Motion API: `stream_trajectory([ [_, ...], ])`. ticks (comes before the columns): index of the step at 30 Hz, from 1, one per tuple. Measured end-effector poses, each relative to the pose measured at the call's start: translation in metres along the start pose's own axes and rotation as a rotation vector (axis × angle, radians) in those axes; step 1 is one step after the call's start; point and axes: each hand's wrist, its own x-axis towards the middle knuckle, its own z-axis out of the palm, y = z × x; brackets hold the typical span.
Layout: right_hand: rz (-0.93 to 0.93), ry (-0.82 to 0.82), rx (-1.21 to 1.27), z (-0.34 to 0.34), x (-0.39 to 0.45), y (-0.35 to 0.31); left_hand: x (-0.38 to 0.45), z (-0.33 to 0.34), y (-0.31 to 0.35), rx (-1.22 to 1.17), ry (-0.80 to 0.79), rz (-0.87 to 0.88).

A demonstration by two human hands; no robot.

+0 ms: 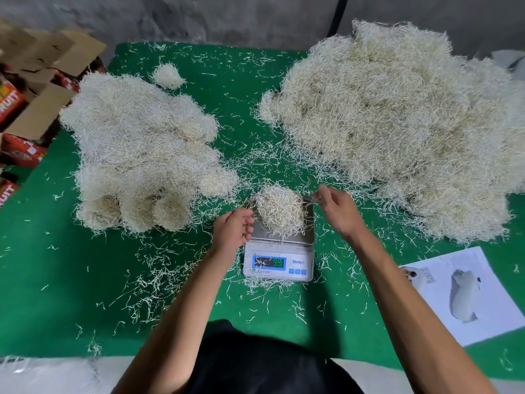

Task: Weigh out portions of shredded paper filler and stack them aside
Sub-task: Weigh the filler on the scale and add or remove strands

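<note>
A small digital scale (279, 261) with a lit blue display stands in the middle of the green table (71, 280). On its steel pan lies a fist-sized clump of cream shredded paper (279, 211). My left hand (233, 226) hovers at the clump's left side with loosely curled fingers, holding nothing that I can see. My right hand (336, 207) is at the pan's right corner and pinches a few thin paper strands. A big loose heap of shredded paper (397, 123) fills the right side. Rounded weighed portions (142, 149) are piled on the left.
One small lone portion (168, 76) lies at the back. Loose strands litter the green cloth. Open cardboard boxes (37, 89) stand off the left edge. A printed sheet (468, 291) lies at the right front. A grey wall rises behind the table.
</note>
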Motion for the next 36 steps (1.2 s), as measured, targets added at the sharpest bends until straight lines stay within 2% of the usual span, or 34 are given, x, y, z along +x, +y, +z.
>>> stream_trajectory([
  [3,0.069,0.155,-0.125,-0.001,-0.006,0.034,0.0,0.0,-0.006,0.037,-0.019,-0.025],
  [5,0.157,0.183,-0.201,-0.002,-0.013,0.065,-0.001,0.001,-0.011,0.06,-0.028,-0.049],
  [12,0.509,-0.022,-0.445,0.004,-0.054,0.162,-0.002,0.006,-0.038,0.17,0.092,-0.216],
  [15,0.424,-0.09,-0.586,0.026,-0.072,0.175,-0.005,0.008,-0.049,0.182,0.1,-0.224],
  [19,0.196,-0.143,-0.582,0.055,-0.096,0.165,-0.01,0.01,-0.061,0.21,0.098,-0.239],
  [24,0.048,-0.265,-0.514,0.05,-0.112,0.166,-0.006,0.005,-0.066,0.189,0.113,-0.244],
  [28,0.002,-0.214,-0.573,0.047,-0.094,0.161,-0.003,0.001,-0.068,0.165,0.151,-0.242],
  [30,-0.015,-0.203,-0.511,0.051,-0.089,0.159,-0.001,-0.001,-0.068,0.149,0.169,-0.245],
  [36,0.127,-0.176,-0.433,0.061,-0.083,0.159,0.001,-0.009,-0.064,0.115,0.166,-0.216],
])
